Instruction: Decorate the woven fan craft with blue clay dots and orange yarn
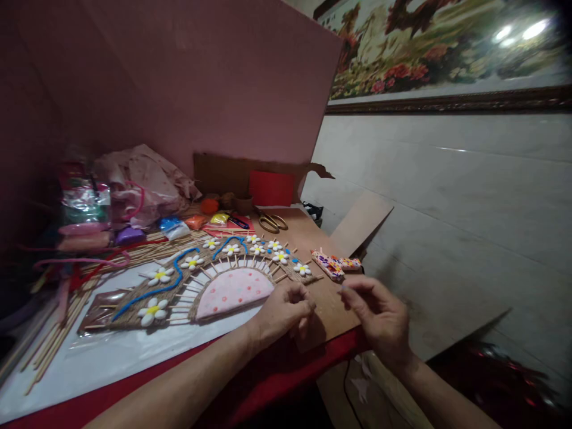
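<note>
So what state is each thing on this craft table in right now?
Left hand: fingers curled, pinching something too small to tell.
Right hand: fingers curled, beside the left.
Fan-shaped craft piece: lying flat, flowers stuck on.
Scissors: closed, lying flat.
Small decorated piece: lying at the board edge.

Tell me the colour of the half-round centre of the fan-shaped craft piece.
Pink with small red dots: the half-round centre, best in the head view.

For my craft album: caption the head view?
Both hands, left and right, pinch together beside a flower-decorated fan craft.
</note>
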Demonstrator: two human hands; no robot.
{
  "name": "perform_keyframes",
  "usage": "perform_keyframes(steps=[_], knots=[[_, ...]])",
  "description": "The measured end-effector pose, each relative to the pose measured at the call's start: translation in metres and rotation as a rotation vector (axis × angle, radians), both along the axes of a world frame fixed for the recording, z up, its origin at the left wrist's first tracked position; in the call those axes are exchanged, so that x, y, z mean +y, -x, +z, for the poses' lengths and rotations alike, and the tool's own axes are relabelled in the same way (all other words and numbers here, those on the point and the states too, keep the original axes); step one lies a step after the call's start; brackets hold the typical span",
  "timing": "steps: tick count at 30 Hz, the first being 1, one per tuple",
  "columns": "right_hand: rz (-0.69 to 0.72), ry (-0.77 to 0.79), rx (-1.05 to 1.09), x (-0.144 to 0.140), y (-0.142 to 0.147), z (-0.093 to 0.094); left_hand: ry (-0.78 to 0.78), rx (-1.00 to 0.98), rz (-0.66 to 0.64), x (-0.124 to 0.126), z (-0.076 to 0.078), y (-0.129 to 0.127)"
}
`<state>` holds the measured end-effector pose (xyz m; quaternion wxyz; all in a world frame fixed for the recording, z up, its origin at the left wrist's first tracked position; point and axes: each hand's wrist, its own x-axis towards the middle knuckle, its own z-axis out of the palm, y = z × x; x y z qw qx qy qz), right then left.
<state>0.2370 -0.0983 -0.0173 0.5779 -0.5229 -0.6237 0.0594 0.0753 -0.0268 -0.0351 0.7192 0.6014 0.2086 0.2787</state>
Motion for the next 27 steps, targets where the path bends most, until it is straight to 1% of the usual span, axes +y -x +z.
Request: perform_keyframes(steps=[1,2,4,7,9,12,13,14,15,17,19,21,24,27], knots=[[-0.028,0.013,0.117,0.003,-0.001,0.002,-0.009,-0.004,-0.008,0.0,0.0,0.0],[-0.017,0.046,0.21,0.006,-0.001,0.003,-0.015,0.003,-0.02,0.0,0.0,0.0],[0.069,0.144,0.319,0.011,0.0,0.004,-0.017,0.028,-0.035,-0.001,0.001,0.001],[0.18,0.306,0.377,0.016,0.003,0.002,-0.038,0.057,-0.038,-0.002,0.001,0.001],[0.189,0.381,0.411,0.017,0.006,-0.001,-0.059,0.049,-0.043,-0.002,0.0,0.0],[0.18,0.43,0.46,0.019,0.008,-0.004,-0.094,0.033,-0.044,-0.004,-0.003,-0.001],[0.189,0.44,0.467,0.02,0.008,-0.005,-0.143,0.033,-0.032,-0.005,-0.003,0.0],[0.201,0.446,0.47,0.021,0.007,-0.007,-0.227,0.042,-0.008,-0.006,-0.003,0.0],[0.216,0.454,0.471,0.023,0.006,-0.008,-0.344,0.05,0.03,-0.007,-0.003,0.001],[0.234,0.481,0.465,0.026,0.004,-0.012,-0.64,0.058,0.118,-0.009,-0.002,0.003],[0.223,0.501,0.451,0.029,0.002,-0.015,-0.914,0.066,0.174,-0.01,-0.001,0.004],[0.187,0.493,0.436,0.032,0.001,-0.015,-1.101,0.069,0.182,-0.01,-0.002,0.004],[0.167,0.45,0.432,0.036,0.002,-0.011,-1.252,0.056,0.188,-0.01,-0.003,0.004],[0.206,0.454,0.415,0.039,0.002,-0.007,-1.307,0.038,0.205,-0.009,-0.003,0.004]])
